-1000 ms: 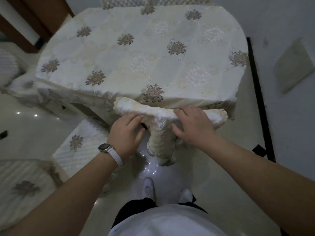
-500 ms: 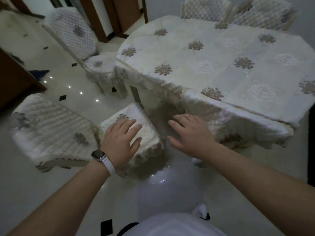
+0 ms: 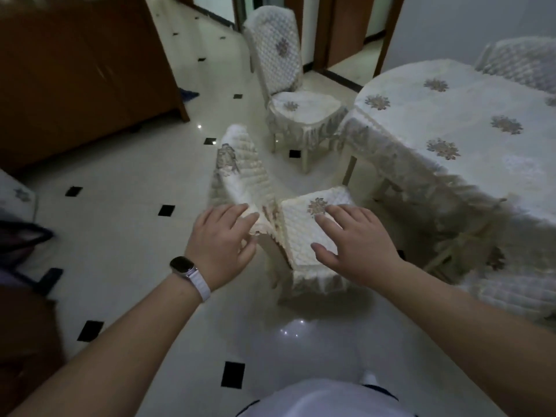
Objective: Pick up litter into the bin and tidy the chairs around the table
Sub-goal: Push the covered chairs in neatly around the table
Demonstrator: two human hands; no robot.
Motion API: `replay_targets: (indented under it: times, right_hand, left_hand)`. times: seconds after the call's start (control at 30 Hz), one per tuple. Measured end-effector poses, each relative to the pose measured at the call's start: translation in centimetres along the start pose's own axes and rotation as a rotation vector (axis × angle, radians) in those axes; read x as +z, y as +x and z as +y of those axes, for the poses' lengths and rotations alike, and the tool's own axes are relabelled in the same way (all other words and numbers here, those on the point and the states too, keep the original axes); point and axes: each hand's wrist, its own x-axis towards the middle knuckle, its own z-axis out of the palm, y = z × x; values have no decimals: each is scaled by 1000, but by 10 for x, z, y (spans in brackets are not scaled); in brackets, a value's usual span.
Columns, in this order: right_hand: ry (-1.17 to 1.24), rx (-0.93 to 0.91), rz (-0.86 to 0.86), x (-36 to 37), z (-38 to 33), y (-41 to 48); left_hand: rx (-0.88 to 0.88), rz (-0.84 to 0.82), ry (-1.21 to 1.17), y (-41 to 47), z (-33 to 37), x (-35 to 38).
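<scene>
**Head view.** The near chair (image 3: 298, 236), in a quilted cream cover, stood on the tiled floor (image 3: 135, 236) near the table (image 3: 436, 115), off its 8 o'clock side. Its backrest (image 3: 240, 173) leaned toward 11 o'clock. The left hand (image 3: 222, 245), with a watch (image 3: 182, 265) at the wrist, lay open, fingers spread and loosely extended over the base of the backrest. The right hand (image 3: 358, 248) was wide open, fingers straight and splayed above the seat (image 3: 304, 215). Contact with the cover could not be determined for either hand. A second chair (image 3: 285, 85) stood at 12 o'clock of the near chair, and a wooden cabinet (image 3: 75, 79) at 10 o'clock.
</scene>
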Motion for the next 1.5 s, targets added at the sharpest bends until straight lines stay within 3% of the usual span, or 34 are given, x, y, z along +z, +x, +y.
replay_targets:
  times: [0.4,0.9,1.1,1.37,1.5]
  right_hand:
    - [68,-171,-4,55,-82,140]
    - [178,-76,-57,135,-65,323]
    - [147,66,-30,138,-57,346]
    - [81,324,-174,151,-71,344]
    - [37,551,-184,145,-105,348]
  left_hand:
    - [-147,38,115,-11,-128,-9]
    - [-40,-67,108,137,-266,42]
    - [131,-106,28,187,-298,65]
    - [507,-143,-214,274,-342,136]
    - [698,-100,-379,311,-358,153]
